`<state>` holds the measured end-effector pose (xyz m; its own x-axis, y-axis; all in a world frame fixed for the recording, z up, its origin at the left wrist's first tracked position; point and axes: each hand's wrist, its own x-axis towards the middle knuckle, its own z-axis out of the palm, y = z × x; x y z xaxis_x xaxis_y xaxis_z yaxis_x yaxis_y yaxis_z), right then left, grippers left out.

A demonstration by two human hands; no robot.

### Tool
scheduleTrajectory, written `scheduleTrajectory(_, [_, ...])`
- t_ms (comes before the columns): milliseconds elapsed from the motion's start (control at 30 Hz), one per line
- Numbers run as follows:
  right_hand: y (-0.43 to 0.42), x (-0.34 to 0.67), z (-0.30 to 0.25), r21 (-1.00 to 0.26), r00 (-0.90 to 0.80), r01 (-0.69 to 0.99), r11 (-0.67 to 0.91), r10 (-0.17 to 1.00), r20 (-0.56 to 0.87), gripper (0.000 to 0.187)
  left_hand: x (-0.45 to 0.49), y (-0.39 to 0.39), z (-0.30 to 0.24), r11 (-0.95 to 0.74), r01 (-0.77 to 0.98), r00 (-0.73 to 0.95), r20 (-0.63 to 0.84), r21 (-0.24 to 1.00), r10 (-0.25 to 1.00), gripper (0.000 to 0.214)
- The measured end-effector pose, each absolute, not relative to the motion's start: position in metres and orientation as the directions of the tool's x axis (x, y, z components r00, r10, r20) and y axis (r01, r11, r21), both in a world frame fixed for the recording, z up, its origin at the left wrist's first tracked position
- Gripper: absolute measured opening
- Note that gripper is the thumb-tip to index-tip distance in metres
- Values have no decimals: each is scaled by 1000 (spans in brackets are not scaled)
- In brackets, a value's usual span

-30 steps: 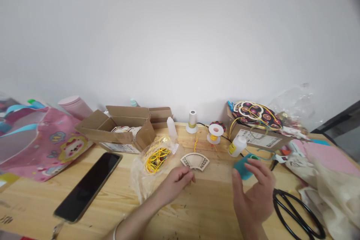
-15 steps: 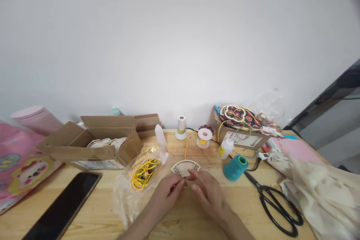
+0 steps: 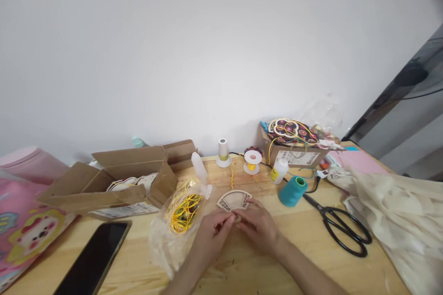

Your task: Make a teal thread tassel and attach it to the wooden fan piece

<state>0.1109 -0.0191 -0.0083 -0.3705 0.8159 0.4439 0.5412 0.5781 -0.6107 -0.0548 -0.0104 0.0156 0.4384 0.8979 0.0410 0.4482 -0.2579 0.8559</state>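
Observation:
A small fan-shaped wooden cutout (image 3: 234,200) lies on the wooden table (image 3: 242,267), with a yellow cord running from its top toward the back. My left hand (image 3: 212,230) and my right hand (image 3: 258,223) meet at its near edge, fingers curled and pinching at it. A clear plastic bag of yellow cord (image 3: 182,212) lies just left of my left hand. A teal thread spool (image 3: 292,191) stands to the right of my right hand.
Black scissors (image 3: 341,228) lie at the right beside cream fabric (image 3: 398,226). An open cardboard box (image 3: 114,184) and a dark phone (image 3: 93,262) are at the left. Small spools (image 3: 251,160), a white bottle (image 3: 278,170) and a box of patterned pieces (image 3: 294,145) line the back.
My right hand left the teal spool and came to the wooden fan piece beside my left hand. The view shifted to the right, and the spool now stands free.

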Motion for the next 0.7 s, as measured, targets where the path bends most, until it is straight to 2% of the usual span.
scheduleTrajectory(200, [-15,114,-8,-666,-347,446,598,801,488,21,-56,-10,15,-217,485,422,-10,847,907,36])
scheduleTrajectory(333, [-14,114,-8,-679,-296,410,609,793,533,19,-56,-10,15,-185,439,409,-12,879,912,35])
scheduleTrajectory(467, [-14,116,-5,-667,-230,412,621,779,583,15,-56,-7,13,-27,329,390,-110,944,914,41])
scheduleTrajectory(567, [-14,117,-4,-694,-194,400,599,795,575,14,-57,-3,10,85,272,385,-189,959,903,42])
scheduleTrajectory(700, [-15,117,-2,-738,-164,400,543,835,525,14,-56,-4,11,77,274,379,-181,959,907,44])
